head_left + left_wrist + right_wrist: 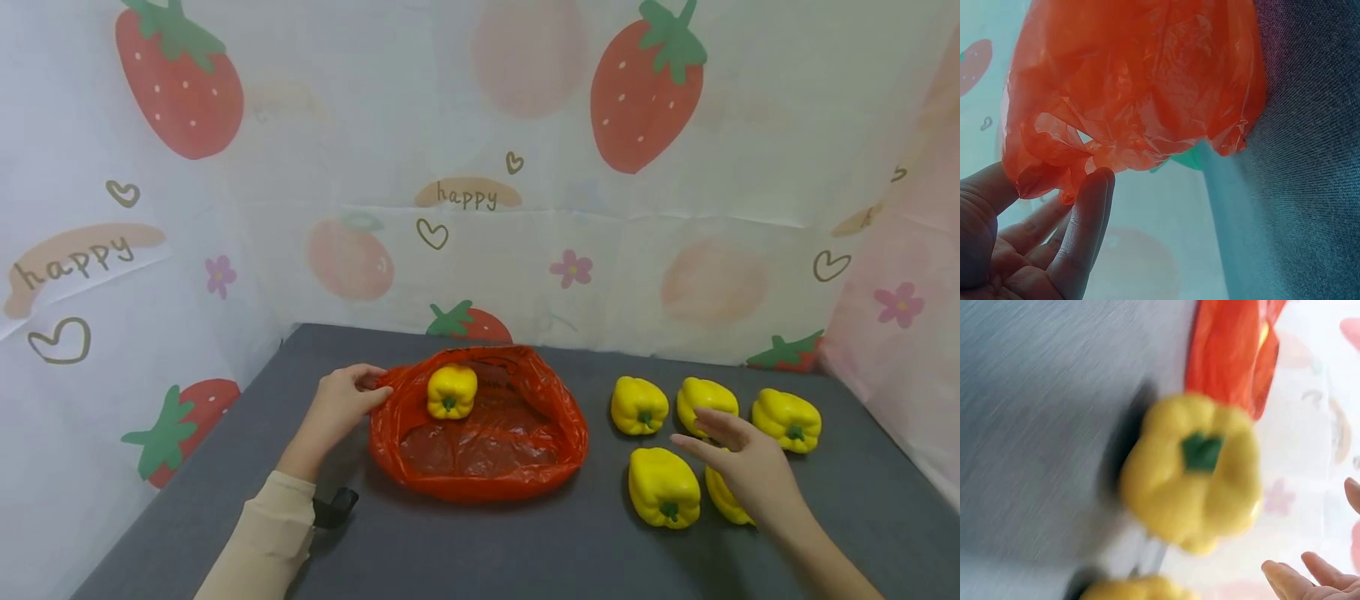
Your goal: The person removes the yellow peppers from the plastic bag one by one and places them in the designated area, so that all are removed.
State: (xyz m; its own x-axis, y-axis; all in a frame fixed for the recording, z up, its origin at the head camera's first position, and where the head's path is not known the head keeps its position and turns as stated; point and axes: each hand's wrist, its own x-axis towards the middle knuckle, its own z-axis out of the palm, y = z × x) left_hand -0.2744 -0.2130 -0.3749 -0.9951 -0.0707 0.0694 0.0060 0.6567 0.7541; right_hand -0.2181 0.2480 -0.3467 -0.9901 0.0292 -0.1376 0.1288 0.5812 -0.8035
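Observation:
A red plastic bag (480,487) lies spread on the table with its mouth facing up. Inside it, toward the back left, is one yellow bell pepper (452,390) with a green stem. My left hand (337,408) pinches the left edge of the bag; in the left wrist view its thumb and fingers meet at the crumpled red plastic (1141,94). To the right, my right hand (753,467) hovers over several yellow bell peppers with fingers spread and holding nothing. It partly hides one front pepper (726,498). Another front pepper (1191,478) shows large in the right wrist view.
Three peppers form a back row: a left one (639,406), a middle one (701,398) and a right one (787,419). The dark grey table (480,550) ends at a strawberry-print cloth (480,275). A black strap (336,507) sits by the left sleeve.

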